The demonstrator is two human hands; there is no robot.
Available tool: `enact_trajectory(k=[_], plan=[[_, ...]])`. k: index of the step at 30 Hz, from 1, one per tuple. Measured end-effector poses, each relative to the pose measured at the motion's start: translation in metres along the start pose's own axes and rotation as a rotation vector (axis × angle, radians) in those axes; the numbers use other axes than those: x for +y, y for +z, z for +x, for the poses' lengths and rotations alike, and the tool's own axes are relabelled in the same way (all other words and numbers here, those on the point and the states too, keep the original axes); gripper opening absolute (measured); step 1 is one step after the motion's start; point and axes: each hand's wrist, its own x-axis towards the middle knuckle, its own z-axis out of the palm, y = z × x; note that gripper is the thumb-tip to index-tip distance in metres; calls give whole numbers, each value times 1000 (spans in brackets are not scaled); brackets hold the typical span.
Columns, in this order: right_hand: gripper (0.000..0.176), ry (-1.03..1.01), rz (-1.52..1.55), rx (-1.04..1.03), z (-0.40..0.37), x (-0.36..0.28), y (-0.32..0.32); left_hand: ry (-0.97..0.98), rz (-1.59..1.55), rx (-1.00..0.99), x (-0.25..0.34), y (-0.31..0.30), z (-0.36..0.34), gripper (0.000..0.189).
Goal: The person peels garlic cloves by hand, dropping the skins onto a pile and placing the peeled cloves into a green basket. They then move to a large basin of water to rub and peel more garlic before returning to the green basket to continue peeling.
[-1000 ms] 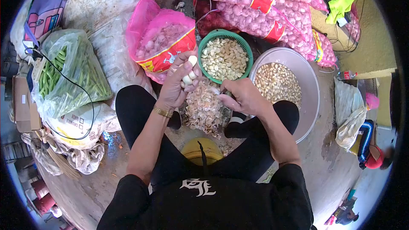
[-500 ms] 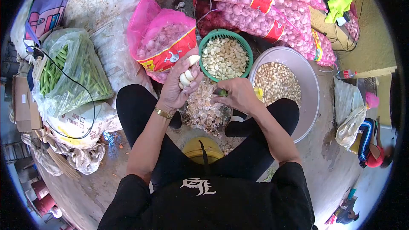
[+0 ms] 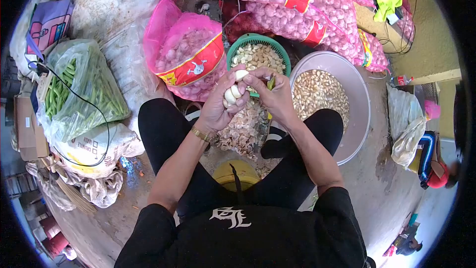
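Concrete floor (image 3: 391, 193), hands over peel pile (image 3: 245, 131): left hand (image 3: 218, 106) clamped on cloves (image 3: 233, 92), right hand (image 3: 275, 97) pinching the top one, basket (image 3: 258, 37) at 12 o'clock, bowl (image 3: 357, 129) at 2; I'd strip skin in short pulls and drop peel straight below.

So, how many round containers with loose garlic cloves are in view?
2. A green basket sits beside the open pink sack; a large pale basin lies just right of the basket. More may be hidden.

Concrete floor (image 3: 391, 188) bears a metal basin (image 3: 359, 136), green basket (image 3: 258, 38), pink sack (image 3: 188, 62) and peels (image 3: 245, 131).
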Motion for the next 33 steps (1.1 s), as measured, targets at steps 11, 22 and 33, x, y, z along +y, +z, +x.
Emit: enact_trajectory(k=[11, 22, 33], plan=[[12, -134, -322, 112, 3, 6, -16, 66, 340, 234, -14, 1, 11, 32], [13, -110, -326, 117, 7, 13, -15, 152, 512, 335, -13, -2, 11, 31], [13, 32, -118, -46, 5, -13, -5, -112, 3, 118, -2, -17, 11, 28]])
